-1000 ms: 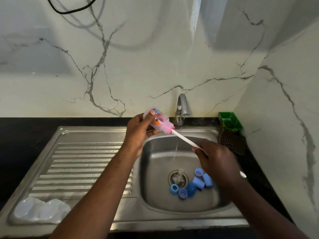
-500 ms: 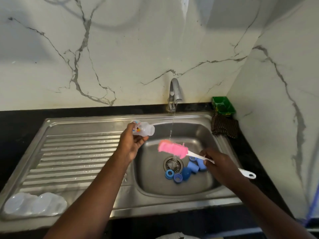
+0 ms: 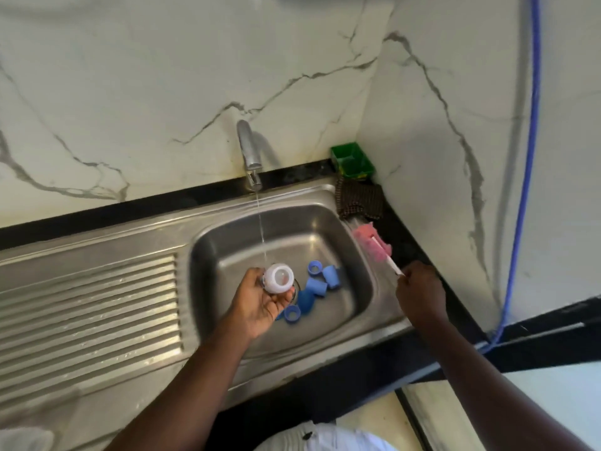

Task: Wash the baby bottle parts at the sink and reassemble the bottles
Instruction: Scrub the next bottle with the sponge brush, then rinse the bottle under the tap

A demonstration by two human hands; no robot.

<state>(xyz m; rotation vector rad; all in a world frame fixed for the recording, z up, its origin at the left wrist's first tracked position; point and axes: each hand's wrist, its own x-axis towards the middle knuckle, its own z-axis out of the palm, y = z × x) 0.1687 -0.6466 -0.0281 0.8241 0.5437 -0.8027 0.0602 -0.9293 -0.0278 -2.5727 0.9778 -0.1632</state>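
My left hand (image 3: 260, 304) holds a small clear baby bottle (image 3: 279, 277) mouth-up under the thin stream from the tap (image 3: 248, 151), over the steel sink basin (image 3: 357, 255). My right hand (image 3: 419, 291) grips the white handle of a pink sponge brush (image 3: 372, 242), whose head lies on the sink's right rim and the black counter. Several blue bottle parts (image 3: 320, 284) lie in the basin near the drain, which my left hand partly hides.
The ribbed drainboard (image 3: 87, 307) stretches left of the basin. A green tub (image 3: 351, 159) and a dark brown scrubbing cloth (image 3: 359, 198) sit in the back right corner. A blue hose (image 3: 527, 151) hangs down the right wall. Clear parts show blurred at bottom left (image 3: 22, 439).
The brush came out of the bottle and my right hand carried it right, onto the sink's rim. My left hand lowered the bottle and turned it mouth-up under the water stream.
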